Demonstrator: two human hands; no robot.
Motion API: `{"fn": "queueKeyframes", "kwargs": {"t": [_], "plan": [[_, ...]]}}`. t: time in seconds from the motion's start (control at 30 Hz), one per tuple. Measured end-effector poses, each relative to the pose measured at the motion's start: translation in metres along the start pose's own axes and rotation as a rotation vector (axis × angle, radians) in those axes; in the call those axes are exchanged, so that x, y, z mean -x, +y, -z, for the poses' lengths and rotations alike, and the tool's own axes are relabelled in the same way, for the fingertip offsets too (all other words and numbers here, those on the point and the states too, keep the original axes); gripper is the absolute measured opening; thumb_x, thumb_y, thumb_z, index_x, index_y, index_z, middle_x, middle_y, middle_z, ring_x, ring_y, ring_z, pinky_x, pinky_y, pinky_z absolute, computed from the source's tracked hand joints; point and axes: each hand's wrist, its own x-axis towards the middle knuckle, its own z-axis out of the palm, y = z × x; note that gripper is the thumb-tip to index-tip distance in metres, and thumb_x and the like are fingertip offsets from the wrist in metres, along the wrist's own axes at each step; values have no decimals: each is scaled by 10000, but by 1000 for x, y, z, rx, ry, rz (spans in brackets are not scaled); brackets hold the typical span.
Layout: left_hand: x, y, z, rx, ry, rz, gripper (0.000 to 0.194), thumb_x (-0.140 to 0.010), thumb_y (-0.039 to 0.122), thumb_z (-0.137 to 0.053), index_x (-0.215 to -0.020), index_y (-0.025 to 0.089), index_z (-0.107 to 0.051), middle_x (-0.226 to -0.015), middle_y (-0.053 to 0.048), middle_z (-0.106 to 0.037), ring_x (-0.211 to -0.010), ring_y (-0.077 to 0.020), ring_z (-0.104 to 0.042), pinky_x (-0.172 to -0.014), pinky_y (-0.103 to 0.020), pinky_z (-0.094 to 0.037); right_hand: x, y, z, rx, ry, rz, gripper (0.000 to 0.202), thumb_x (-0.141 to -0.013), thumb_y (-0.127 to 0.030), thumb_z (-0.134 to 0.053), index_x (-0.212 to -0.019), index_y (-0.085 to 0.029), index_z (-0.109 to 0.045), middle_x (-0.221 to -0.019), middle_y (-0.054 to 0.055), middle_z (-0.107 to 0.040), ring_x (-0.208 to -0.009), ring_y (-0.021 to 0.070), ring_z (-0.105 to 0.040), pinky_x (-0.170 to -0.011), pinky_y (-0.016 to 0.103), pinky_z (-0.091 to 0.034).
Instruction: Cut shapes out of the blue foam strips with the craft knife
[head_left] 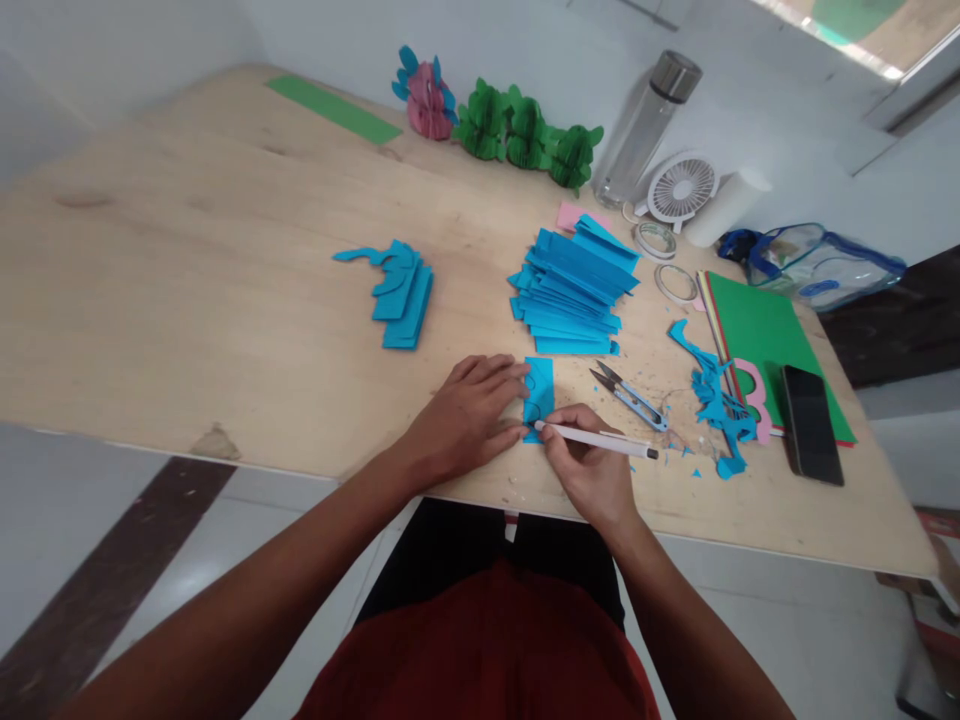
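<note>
A small blue paper piece (539,385) lies near the table's front edge, with dark curved lines drawn on it. My left hand (474,415) rests flat, fingers stretched out, its fingertips on the paper's left edge. My right hand (592,465) grips a white pen (600,438), whose tip meets the lower part of the paper. Just right of the paper are thread snips (630,395) with pale blue handles. Behind it spreads a pile of folded blue paper strips (574,295). Farther left sits a small stack of cut blue pieces (405,300).
Blue offcuts (716,400), a pink paper cutout (752,400), a phone (812,425) and green paper sheets (765,325) lie at right. Along the wall stand green paper shapes (525,130), a pink one (430,105), a bottle (645,130) and a fan (681,188). Tape rolls (676,284) lie nearby.
</note>
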Motion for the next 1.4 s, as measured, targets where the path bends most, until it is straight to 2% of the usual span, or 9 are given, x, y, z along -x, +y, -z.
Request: {"fn": "queueKeyframes", "kwargs": {"t": [0.27, 0.5, 0.8, 1.4], "plan": [[0, 0, -1, -6, -13, -5, 230, -885, 311, -586, -1079, 192, -617, -1411, -105, -568, -1362, -303, -446, -1145, -489, -329, 0, -1, 0, -17, -6, -17, 53, -817, -259, -598, -784, -228, -626, -754, 18, -705, -657, 164, -650, -627, 285, -515], [0, -1, -2, -10, 2, -4, 276, -883, 327, -586, -1113, 176, -612, -1402, -115, -575, -1355, -307, -450, -1141, -489, -325, 0, 0, 0, 6, -8, -13, 57, -815, -258, -606, -778, -223, -631, -761, 19, -713, -669, 162, -654, -640, 281, -518], [0, -1, -1, -10, 3, -9, 279, -880, 316, -586, -1117, 170, -612, -1393, -122, -578, -1346, -314, -456, -1131, -497, -333, 1, 0, -1, 74, 5, 23, 67, -829, -261, -591, -788, -231, -634, -753, 19, -722, -679, 173, -657, -661, 300, -519], [0, 0, -1, 2, 12, -6, 277, -872, 300, -602, -1123, 184, -607, -1391, -113, -582, -1345, -303, -459, -1122, -494, -342, 3, 2, 3, 64, 45, -1, 73, -823, -289, -596, -814, -233, -644, -770, 30, -723, -710, 187, -672, -655, 310, -529]]}}
